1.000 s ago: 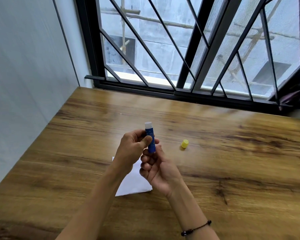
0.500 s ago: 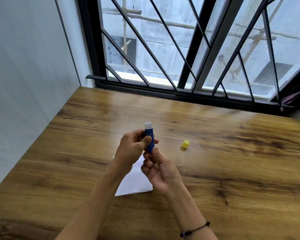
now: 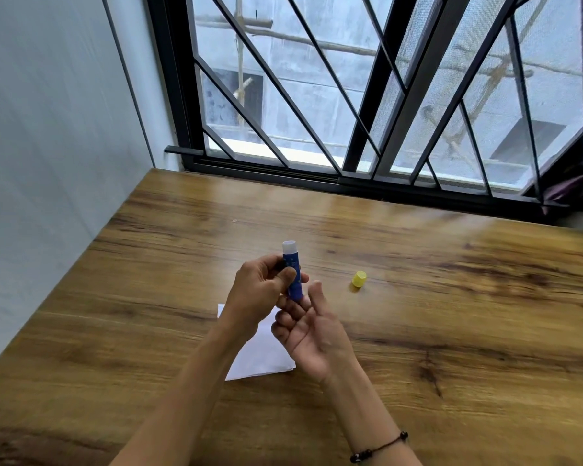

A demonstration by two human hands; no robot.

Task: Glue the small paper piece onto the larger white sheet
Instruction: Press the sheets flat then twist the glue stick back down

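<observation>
While no glue appears yet to have been laid down, a blue glue stick is held upright above the table, clasped by the left hand, its white tip exposed and its yellow cap set aside nearby. Its base is touched by the right hand, whose fingers are loosely spread. A white sheet is seen flat beneath the wrists; a separate small piece cannot be made out. Gluing and pressing are judged still outstanding. Bare wood is left on all sides, bounded by the wall and barred window.
</observation>
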